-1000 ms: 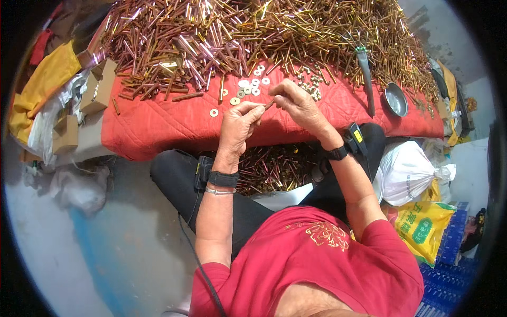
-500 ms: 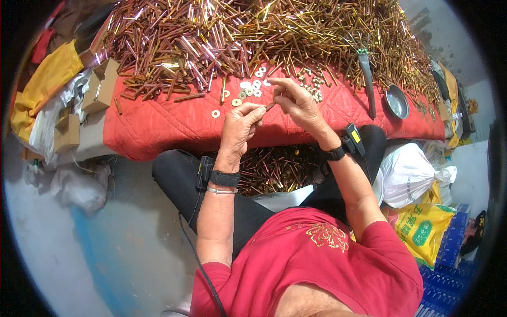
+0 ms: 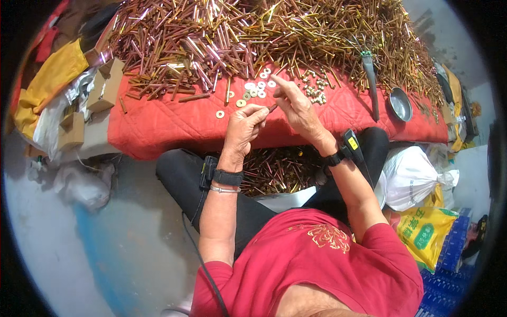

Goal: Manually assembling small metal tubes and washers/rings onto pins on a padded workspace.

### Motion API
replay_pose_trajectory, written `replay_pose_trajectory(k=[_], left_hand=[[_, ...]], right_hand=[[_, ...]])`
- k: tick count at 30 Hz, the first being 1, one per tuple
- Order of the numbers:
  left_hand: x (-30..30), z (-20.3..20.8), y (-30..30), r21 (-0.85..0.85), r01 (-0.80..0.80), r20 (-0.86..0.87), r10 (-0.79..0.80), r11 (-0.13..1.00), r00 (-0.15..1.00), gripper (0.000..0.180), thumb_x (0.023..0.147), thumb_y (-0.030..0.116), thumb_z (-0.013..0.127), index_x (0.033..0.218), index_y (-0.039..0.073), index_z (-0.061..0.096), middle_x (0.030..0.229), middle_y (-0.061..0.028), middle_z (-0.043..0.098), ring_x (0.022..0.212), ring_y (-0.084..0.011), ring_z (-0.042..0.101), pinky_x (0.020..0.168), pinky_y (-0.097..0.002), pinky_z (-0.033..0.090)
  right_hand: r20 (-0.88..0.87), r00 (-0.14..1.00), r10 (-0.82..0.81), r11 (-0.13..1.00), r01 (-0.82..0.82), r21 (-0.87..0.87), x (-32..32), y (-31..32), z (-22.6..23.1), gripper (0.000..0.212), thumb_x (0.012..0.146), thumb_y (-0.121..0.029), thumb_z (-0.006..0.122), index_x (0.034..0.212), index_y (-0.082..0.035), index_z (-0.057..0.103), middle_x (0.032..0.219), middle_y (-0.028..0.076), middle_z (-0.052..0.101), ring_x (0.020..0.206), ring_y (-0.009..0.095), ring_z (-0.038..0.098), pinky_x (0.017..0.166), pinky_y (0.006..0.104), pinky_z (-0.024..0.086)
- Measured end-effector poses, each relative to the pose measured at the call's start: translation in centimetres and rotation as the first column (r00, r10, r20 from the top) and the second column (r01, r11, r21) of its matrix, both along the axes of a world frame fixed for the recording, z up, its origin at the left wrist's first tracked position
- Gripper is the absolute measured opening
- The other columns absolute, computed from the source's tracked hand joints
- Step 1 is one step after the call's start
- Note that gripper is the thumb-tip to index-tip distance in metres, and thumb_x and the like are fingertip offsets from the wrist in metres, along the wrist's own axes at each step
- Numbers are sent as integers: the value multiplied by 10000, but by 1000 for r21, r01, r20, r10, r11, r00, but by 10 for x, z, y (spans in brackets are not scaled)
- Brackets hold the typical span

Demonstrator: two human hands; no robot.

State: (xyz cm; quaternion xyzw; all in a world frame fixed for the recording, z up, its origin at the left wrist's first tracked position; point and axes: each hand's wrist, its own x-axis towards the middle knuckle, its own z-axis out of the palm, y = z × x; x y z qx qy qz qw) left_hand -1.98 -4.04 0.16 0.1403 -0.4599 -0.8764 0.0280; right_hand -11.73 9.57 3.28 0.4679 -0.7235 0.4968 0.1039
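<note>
Fingers of the left hand [image 3: 244, 129] are pinched closed, thumb against forefinger, on a short metal rod [image 3: 272, 108]. The rod projects from the fingertips toward the right hand, above the front part of the red cloth [image 3: 163, 124]. The right hand [image 3: 302, 115] is partly open: its forefinger extends up and leftward, while the other fingers are bent near the free end of the rod. Whether these fingers grip the rod cannot be determined.

Just beyond the hands, loose flat washers [image 3: 220, 114] lie on the cloth; one lies apart, left of the main cluster. Small metal nuts [image 3: 317, 94] are grouped on the cloth beyond the right hand. Farther back, a large pile of metallic rods [image 3: 274, 39], gold to copper in colour, covers the rear of the surface.

To the right of the nuts lies a dark-handled tool [image 3: 371, 87] with a green band; a round metal bowl [image 3: 401, 104] is positioned near it. Below the cloth's front edge, more rods [image 3: 277, 171] are visible between the person's legs. Outer left: two open cardboard boxes [image 3: 105, 91]. Outer right: a tied white bag [image 3: 407, 178] and a yellow package [image 3: 425, 235].
</note>
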Motion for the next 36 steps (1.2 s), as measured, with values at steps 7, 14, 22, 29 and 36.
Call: replay_pose_trajectory(k=[7,14,22,29,36], left_hand=[[1,0,0,27,26,-11,-26,999,1000,82,865,129,627,906,59,637,626,14,567,382,11,342,336,-147,204],[2,0,0,33,30,17,-31,999,999,90,860,125,629,907,49,636,617,15,559,381,10,336,334,-152,201],[-3,-5,-1,101,33,12,-35,994,999,110,875,120,611,943,35,628,638,6,572,377,4,347,329,-144,223],[-4,-4,-4,85,79,13,-80,993,997,94,887,124,591,909,36,617,640,0,574,377,10,343,322,-138,215],[-2,-4,3,17,114,62,-114,993,991,66,882,121,597,881,57,609,643,-5,572,377,7,320,335,-143,199]], right_hand=[[263,964,-26,993,-6,120,1,9,6,363,898,-60,535,1260,-75,510,761,40,498,678,112,488,657,259,446],[349,937,7,991,-53,124,1,6,6,344,874,-80,556,1218,-78,532,865,94,595,766,191,590,701,289,479],[396,918,-6,998,-21,63,-2,6,1,359,862,-105,587,1213,-68,523,788,54,566,659,142,545,606,266,452],[752,655,69,965,-236,118,-10,13,7,378,886,-112,542,1258,-65,497,816,26,548,690,119,543,661,251,472],[608,794,25,976,-152,157,-13,10,6,347,911,-44,504,1255,-87,510,903,12,541,774,70,501,698,226,454]])
